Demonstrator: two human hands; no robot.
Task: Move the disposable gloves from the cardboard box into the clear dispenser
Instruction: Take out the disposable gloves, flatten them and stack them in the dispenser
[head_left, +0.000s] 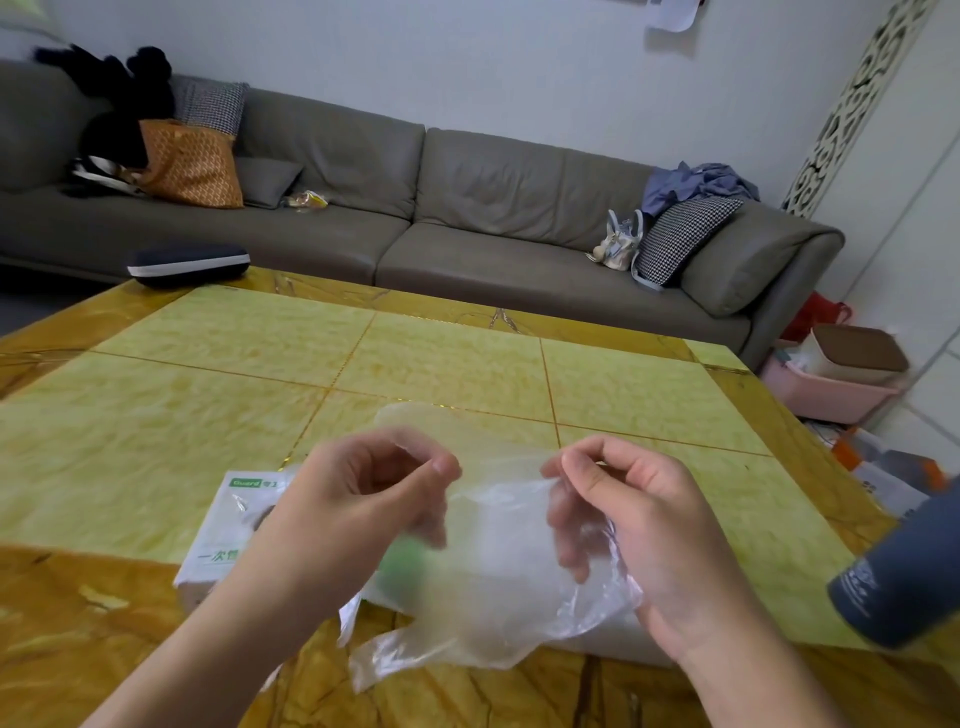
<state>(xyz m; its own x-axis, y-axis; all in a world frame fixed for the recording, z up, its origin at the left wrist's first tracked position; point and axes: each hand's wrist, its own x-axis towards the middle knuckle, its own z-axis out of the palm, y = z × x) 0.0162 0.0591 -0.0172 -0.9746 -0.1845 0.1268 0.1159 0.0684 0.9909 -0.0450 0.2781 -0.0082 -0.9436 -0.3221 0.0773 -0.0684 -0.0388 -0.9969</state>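
Here, clear gloves (498, 561) pinched between both hands (363, 499), above box (223, 525)

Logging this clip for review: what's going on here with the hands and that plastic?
A person holds thin clear plastic gloves above a yellow marble-patterned table, the left hand and right hand each pinching the film. A white and green cardboard box lies on the table under the left wrist. No clear dispenser can be made out.

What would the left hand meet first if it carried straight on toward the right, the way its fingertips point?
Probably the clear plastic glove its fingers pinch, then the right hand facing it; depth is unclear.
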